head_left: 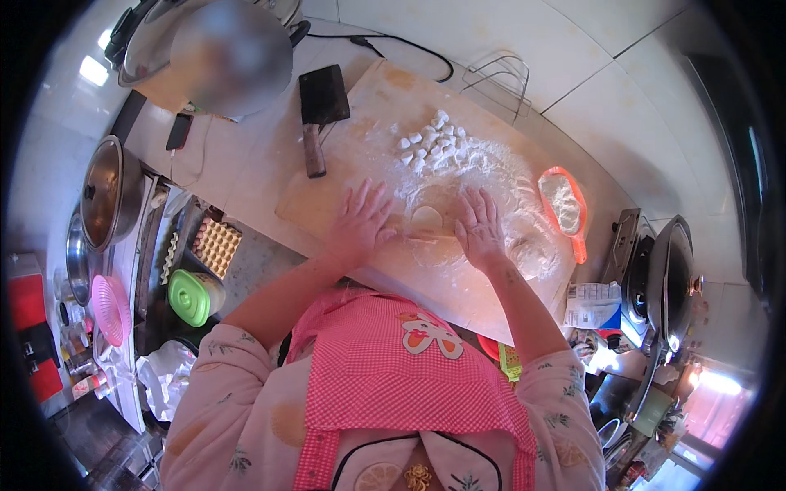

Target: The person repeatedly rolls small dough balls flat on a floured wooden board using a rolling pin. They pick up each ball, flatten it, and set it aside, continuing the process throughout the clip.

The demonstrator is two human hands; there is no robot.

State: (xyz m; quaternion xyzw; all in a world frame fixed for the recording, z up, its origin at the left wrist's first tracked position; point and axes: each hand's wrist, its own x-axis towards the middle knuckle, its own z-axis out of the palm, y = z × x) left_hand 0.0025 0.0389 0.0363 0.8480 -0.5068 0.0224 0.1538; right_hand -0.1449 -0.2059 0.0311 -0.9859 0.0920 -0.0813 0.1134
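My left hand (362, 224) and my right hand (480, 230) lie palm down over a floury wooden board (331, 205), fingers outstretched and spread. Between them runs what looks like a thin pale rolling pin (433, 235), its ends hidden at my palms. A flattened round of dough (427, 216) shows just beyond it. Farther off, several small dough pieces (439, 144) sit in loose flour. To the right of my right hand is a larger floured lump, likely dough (533, 256). An orange scoop (562, 205) holding flour rests near the board's right edge.
A cleaver (322, 98) lies at the board's left edge, and a phone (178, 132) on a cable is farther left. Large pots stand at the back left. A lidded wok (675, 282) is on the right. Below left are an egg tray (218, 245) and a green-lidded container (190, 297).
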